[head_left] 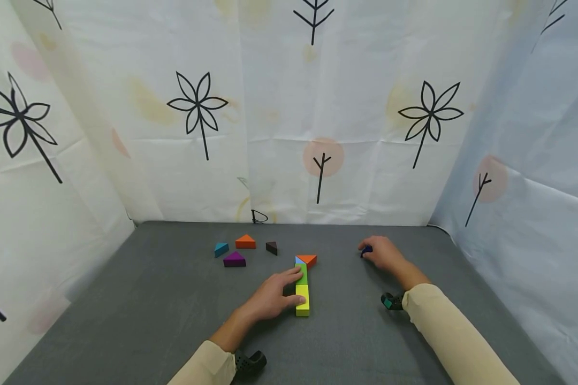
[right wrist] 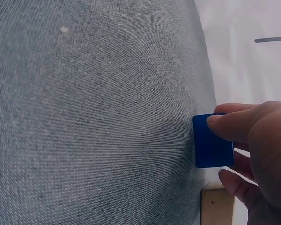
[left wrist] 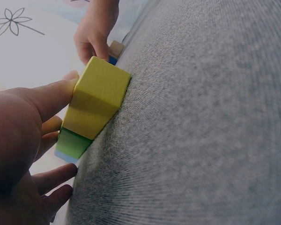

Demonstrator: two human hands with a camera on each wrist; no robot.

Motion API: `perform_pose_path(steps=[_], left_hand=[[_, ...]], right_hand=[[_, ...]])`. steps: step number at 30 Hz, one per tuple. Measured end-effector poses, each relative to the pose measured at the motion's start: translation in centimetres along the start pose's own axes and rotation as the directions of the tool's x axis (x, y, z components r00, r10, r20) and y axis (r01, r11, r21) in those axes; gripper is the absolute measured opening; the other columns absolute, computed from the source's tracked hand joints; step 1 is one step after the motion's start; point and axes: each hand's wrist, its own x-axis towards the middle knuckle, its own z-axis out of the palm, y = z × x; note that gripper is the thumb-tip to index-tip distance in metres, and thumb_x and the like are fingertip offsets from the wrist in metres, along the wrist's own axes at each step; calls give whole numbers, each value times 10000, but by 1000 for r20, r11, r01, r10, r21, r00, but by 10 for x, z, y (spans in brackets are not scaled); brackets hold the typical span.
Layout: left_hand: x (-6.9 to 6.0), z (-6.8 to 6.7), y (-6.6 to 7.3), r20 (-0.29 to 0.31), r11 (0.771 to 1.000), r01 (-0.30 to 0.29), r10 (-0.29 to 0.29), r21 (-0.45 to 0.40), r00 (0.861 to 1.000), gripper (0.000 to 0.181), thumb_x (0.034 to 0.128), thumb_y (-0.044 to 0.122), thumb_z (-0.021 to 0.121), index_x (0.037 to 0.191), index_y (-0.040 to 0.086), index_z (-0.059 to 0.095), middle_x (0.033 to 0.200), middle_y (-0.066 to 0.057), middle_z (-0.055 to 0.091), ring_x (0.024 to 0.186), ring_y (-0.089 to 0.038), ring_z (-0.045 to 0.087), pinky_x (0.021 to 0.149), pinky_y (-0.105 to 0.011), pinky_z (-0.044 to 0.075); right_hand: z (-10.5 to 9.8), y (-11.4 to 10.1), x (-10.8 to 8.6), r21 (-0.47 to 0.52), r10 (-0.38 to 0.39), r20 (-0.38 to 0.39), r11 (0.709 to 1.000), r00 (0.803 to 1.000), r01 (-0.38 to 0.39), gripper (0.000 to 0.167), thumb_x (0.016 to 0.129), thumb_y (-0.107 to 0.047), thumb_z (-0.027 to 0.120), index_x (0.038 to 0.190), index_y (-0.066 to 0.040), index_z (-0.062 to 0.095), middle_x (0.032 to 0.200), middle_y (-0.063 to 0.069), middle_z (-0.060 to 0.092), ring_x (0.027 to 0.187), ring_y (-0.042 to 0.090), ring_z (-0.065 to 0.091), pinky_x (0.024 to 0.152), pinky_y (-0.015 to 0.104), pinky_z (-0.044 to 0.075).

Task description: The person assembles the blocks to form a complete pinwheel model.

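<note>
My right hand (head_left: 385, 254) pinches a blue block (right wrist: 213, 143) between thumb and fingers on the right part of the table. In the head view the fingers cover most of it. My left hand (head_left: 272, 297) touches a row of blocks with extended fingers. Its thumb rests on the yellow block (head_left: 302, 307), the nearest in the row. The other fingers reach the green block (head_left: 302, 275) behind it. At the row's far end sit a light blue triangular piece (head_left: 298, 260) and an orange-red triangular block (head_left: 308, 260), side by side.
Left of the row lie a teal triangular block (head_left: 221, 249), an orange one (head_left: 245, 242), a purple one (head_left: 234, 260) and a dark brown one (head_left: 272, 247). A plain wooden block (right wrist: 218, 206) stands near my right hand. Patterned cloth walls (head_left: 270, 107) edge the grey table (head_left: 173, 310).
</note>
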Motion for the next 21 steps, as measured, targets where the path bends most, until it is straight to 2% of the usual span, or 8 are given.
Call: perform_pose_path(steps=[6, 11, 17, 21], left_hand=[[-1, -1, 2, 2, 1000, 1, -1, -8, 1000, 647, 912, 369, 683, 1473, 146, 450, 1548, 34, 341, 1397, -301, 319, 1092, -543, 274], [-1, -1, 3, 1, 1000, 8, -8, -6, 1000, 641, 916, 375, 676, 1472, 148, 452, 1548, 35, 341, 1389, -310, 328, 1089, -539, 280], [0, 0, 2, 5, 1000, 6, -6, -4, 1000, 647, 914, 386, 676, 1471, 143, 453, 1546, 24, 348, 1385, -320, 334, 1080, -547, 290], [0, 0, 2, 10, 1000, 12, -12, 1, 1000, 650, 912, 389, 677, 1475, 155, 449, 1546, 32, 346, 1388, -316, 331, 1086, -544, 284]], right_hand=[[1, 0, 3, -13, 0, -31, 1000, 1000, -1, 144, 896, -25, 672, 1031, -11, 721, 1063, 175, 671, 1043, 381, 594, 887, 527, 460], [-2, -8, 7, -1, 12, -35, 1000, 999, -12, 166, 913, -71, 670, 1059, -7, 714, 1070, 163, 676, 1042, 365, 602, 888, 522, 462], [-1, -17, 13, 56, 39, -35, 998, 999, -37, 235, 932, -136, 663, 1127, -9, 699, 1087, 155, 675, 1028, 345, 608, 864, 499, 481], [0, -25, 16, 141, 48, -42, 989, 998, -42, 250, 936, -136, 657, 1140, 6, 686, 1065, 159, 675, 988, 334, 615, 804, 467, 505]])
